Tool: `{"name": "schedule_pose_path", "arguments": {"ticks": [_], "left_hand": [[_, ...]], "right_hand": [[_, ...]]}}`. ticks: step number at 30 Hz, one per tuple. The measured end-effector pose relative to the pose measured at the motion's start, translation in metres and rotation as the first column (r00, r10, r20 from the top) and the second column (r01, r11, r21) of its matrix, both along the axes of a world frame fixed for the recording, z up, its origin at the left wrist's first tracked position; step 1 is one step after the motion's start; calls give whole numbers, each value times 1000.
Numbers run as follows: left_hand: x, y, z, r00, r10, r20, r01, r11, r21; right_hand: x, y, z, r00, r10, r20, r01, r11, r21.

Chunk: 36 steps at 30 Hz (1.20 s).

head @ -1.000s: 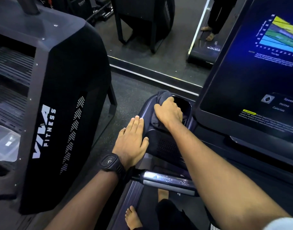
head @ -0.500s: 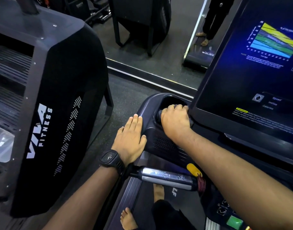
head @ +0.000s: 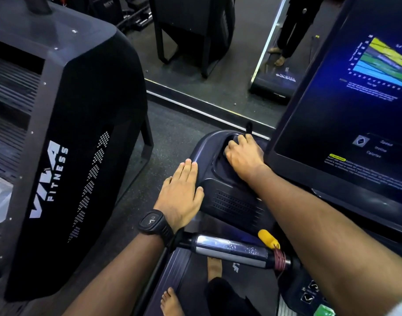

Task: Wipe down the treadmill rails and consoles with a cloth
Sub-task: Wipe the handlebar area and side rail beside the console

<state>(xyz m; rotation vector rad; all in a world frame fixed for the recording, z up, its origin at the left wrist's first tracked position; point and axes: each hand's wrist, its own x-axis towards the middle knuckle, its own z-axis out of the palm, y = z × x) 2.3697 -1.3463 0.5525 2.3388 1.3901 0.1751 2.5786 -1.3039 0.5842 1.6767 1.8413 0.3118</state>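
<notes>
My right hand reaches into the cup holder at the left end of the dark treadmill console. Its fingers curl down round a dark cloth, of which only a small tip pokes up past the fingers. My left hand, with a black watch on the wrist, lies flat with straight fingers on the console's outer left edge. The lit console screen stands just right of my right hand. Below my arms runs a chrome handle rail.
A tall black machine marked VIVA FITNESS stands close on the left, with a strip of dark floor between. A yellow safety clip with a red cord hangs by the rail. A wall mirror is ahead. My bare feet are on the treadmill deck.
My right hand slid with the cloth from the console's top rim down into the cup holder, so the cloth is now almost hidden. My left hand stayed flat on the console's edge.
</notes>
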Motion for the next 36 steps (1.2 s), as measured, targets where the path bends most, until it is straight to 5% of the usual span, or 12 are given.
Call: {"name": "schedule_pose_path", "arguments": {"ticks": [9, 12, 18, 22, 31, 36], "left_hand": [[0, 0, -1, 1000, 6, -7, -6, 1000, 4], [-1, -1, -1, 1000, 4, -6, -4, 1000, -3], [-1, 0, -1, 1000, 6, -9, -6, 1000, -4], [0, 0, 0, 1000, 0, -11, 0, 1000, -10], [-2, 0, -2, 1000, 4, -9, -4, 1000, -19], [-4, -1, 1, 1000, 7, 5, -7, 1000, -30]], "right_hand": [[-15, 13, 1, 974, -74, 214, 123, 967, -225], [-15, 8, -2, 967, -57, 250, 109, 974, -199], [-3, -2, 10, 987, 149, 53, -150, 988, 19], [2, 0, -1, 997, 79, 16, -79, 997, -3], [2, 11, -14, 979, 34, 200, 12, 974, -225], [-19, -5, -4, 951, -106, 292, 151, 979, -137]]}}
